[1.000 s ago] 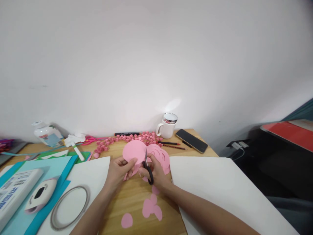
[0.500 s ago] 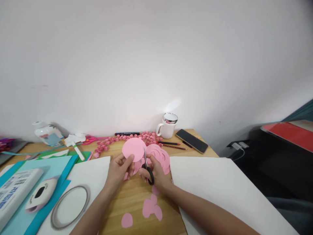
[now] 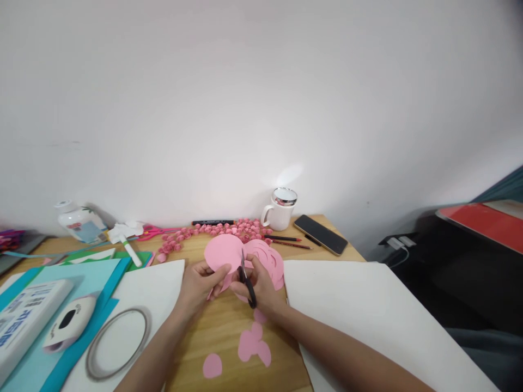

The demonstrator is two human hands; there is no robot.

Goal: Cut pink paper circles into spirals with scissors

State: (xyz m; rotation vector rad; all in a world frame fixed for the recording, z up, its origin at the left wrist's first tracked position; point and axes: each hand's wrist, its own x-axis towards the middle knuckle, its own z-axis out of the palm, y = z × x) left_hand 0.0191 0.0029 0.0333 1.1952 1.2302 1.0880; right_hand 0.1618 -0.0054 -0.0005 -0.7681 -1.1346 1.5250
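Observation:
My left hand point(image 3: 200, 284) grips a pink paper circle point(image 3: 223, 251) by its lower edge, above the wooden desk point(image 3: 220, 332). Black-handled scissors point(image 3: 246, 283) are in my right hand point(image 3: 261, 286), blades pointing up into the circle's right edge. A pile of cut pink spirals point(image 3: 269, 260) lies just behind my right hand. Pink offcuts point(image 3: 253, 344) lie on the desk below my hands.
White sheets lie to the left point(image 3: 151, 294) and right point(image 3: 368, 316). A wire ring point(image 3: 116, 343), a paper punch point(image 3: 67, 324) and blue paper point(image 3: 53, 277) sit at left. At the back are small pink rolled flowers point(image 3: 212, 228), a mug point(image 3: 281, 209), a phone point(image 3: 321, 234), pencils, a marker, pink scissors and a glue bottle point(image 3: 79, 223).
The pink circle has turned a little in my left hand, whose thumb has shifted on it, while the scissors stay at its right edge. Nothing else on the desk has moved.

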